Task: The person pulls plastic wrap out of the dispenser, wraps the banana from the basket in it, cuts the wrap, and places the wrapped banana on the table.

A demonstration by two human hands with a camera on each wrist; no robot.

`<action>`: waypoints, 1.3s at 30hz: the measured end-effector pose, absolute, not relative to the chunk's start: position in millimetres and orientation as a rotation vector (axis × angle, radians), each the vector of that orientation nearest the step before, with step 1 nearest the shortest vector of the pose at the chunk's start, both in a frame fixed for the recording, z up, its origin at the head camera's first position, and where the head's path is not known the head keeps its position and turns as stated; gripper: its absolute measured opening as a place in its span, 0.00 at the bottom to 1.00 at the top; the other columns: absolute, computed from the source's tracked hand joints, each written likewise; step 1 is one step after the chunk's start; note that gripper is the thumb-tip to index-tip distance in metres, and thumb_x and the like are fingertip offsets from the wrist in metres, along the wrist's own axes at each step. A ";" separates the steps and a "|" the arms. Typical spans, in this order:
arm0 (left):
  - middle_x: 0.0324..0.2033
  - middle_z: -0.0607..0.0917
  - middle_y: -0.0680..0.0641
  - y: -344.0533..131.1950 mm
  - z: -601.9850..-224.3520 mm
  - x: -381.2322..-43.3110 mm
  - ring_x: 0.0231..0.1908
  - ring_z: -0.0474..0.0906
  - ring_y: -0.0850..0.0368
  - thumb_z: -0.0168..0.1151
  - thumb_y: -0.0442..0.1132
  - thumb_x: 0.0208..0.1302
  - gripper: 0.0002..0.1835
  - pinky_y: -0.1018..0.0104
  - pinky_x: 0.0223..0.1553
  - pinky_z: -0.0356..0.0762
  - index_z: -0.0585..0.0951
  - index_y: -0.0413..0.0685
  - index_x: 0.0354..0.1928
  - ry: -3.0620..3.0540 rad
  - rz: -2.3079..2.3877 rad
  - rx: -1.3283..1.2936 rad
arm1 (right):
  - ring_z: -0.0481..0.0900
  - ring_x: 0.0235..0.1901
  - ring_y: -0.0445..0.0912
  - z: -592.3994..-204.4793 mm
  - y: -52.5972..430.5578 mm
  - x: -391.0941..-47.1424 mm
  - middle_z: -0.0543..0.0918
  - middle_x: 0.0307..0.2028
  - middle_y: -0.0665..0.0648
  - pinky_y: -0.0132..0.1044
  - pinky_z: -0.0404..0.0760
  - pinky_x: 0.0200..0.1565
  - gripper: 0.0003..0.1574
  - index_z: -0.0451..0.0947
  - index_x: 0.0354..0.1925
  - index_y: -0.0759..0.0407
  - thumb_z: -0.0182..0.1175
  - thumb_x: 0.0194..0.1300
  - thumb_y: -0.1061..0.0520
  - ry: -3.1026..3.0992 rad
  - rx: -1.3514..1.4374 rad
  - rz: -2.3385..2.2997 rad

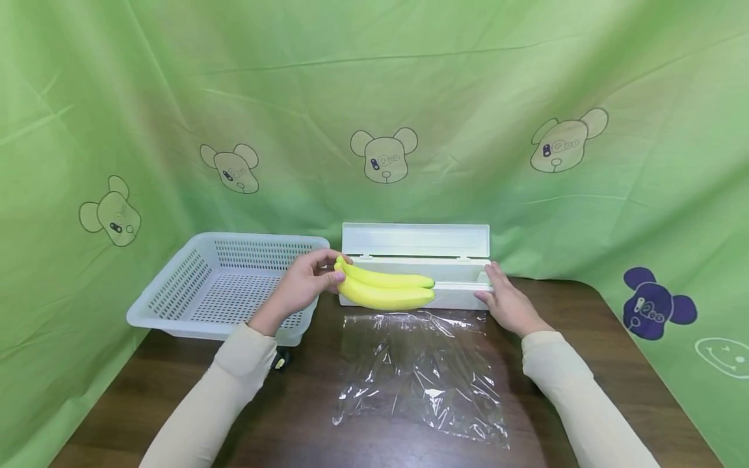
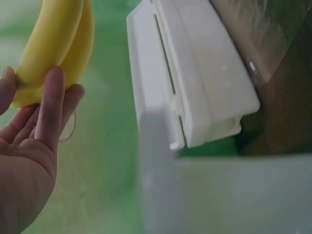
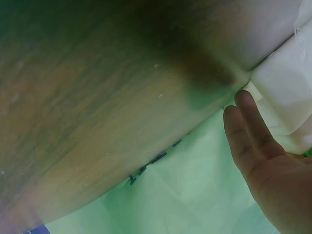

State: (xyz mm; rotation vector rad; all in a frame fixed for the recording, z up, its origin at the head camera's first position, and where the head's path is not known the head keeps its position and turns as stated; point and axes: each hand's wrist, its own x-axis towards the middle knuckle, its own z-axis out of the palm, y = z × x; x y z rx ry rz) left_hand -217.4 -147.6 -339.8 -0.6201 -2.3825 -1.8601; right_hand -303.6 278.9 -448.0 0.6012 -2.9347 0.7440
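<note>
Two joined yellow bananas (image 1: 389, 289) hang in the air in front of a white cling film box (image 1: 415, 299). By the stem end, my left hand (image 1: 304, 279) pinches them between thumb and fingers; the left wrist view shows the bananas (image 2: 53, 44) above the fingertips. The box's long lid (image 1: 415, 240) stands raised at the back. Against the box's right end rests my right hand (image 1: 512, 305), with straight fingers (image 3: 256, 122) along that end in the right wrist view. A sheet of clear cling film (image 1: 418, 377) lies wrinkled on the table before the box.
A pale plastic basket (image 1: 175, 318) with slotted walls stands on the left, under my left forearm. Beside its front corner is a small black object (image 1: 281, 359), partly hidden by the sleeve. Green printed cloth (image 1: 374, 84) hangs behind the brown table (image 1: 573, 312).
</note>
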 end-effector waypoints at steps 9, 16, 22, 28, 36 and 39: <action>0.47 0.83 0.36 -128.9 -362.2 -210.5 0.43 0.86 0.46 0.65 0.25 0.65 0.14 0.52 0.42 0.85 0.81 0.32 0.53 -2.436 -1.784 -0.590 | 0.42 0.74 0.68 -445.8 276.9 -300.8 0.40 0.76 0.74 0.65 0.50 0.69 0.49 0.40 0.78 0.71 0.49 0.79 0.43 -2.940 0.589 0.750; 0.40 0.85 0.44 -117.7 -372.1 -207.5 0.36 0.82 0.52 0.69 0.29 0.63 0.16 0.64 0.35 0.83 0.84 0.39 0.53 -2.493 -1.563 -0.553 | 0.42 0.74 0.69 -445.9 276.8 -301.4 0.40 0.77 0.74 0.65 0.50 0.69 0.49 0.40 0.78 0.70 0.49 0.79 0.43 -2.931 0.592 0.766; 0.38 0.84 0.47 -113.7 -374.5 -205.5 0.29 0.75 0.57 0.71 0.31 0.62 0.16 0.65 0.29 0.77 0.85 0.42 0.52 -2.495 -1.513 -0.510 | 0.41 0.75 0.68 -447.6 277.7 -302.1 0.40 0.77 0.74 0.64 0.49 0.70 0.49 0.40 0.78 0.70 0.49 0.79 0.44 -2.937 0.585 0.753; 0.36 0.77 0.45 -113.7 -380.1 -208.2 0.31 0.75 0.55 0.71 0.29 0.59 0.16 0.66 0.32 0.78 0.85 0.39 0.51 -2.442 -1.550 -0.498 | 0.41 0.75 0.67 -447.8 277.7 -301.6 0.40 0.76 0.74 0.64 0.49 0.69 0.49 0.40 0.78 0.71 0.49 0.79 0.44 -2.934 0.588 0.761; 0.26 0.74 0.47 -112.9 -382.6 -208.9 0.26 0.75 0.53 0.67 0.24 0.62 0.15 0.61 0.28 0.85 0.81 0.35 0.51 -2.384 -1.807 -0.481 | 0.42 0.75 0.67 -448.6 278.4 -301.1 0.41 0.76 0.75 0.65 0.50 0.69 0.48 0.41 0.78 0.71 0.50 0.79 0.45 -2.923 0.591 0.755; 0.27 0.75 0.46 -112.5 -383.6 -208.5 0.26 0.78 0.49 0.65 0.23 0.64 0.14 0.61 0.28 0.85 0.79 0.33 0.51 -2.374 -1.850 -0.501 | 0.42 0.75 0.67 -447.5 277.6 -301.0 0.42 0.76 0.75 0.65 0.51 0.69 0.48 0.41 0.78 0.71 0.50 0.79 0.45 -2.920 0.591 0.752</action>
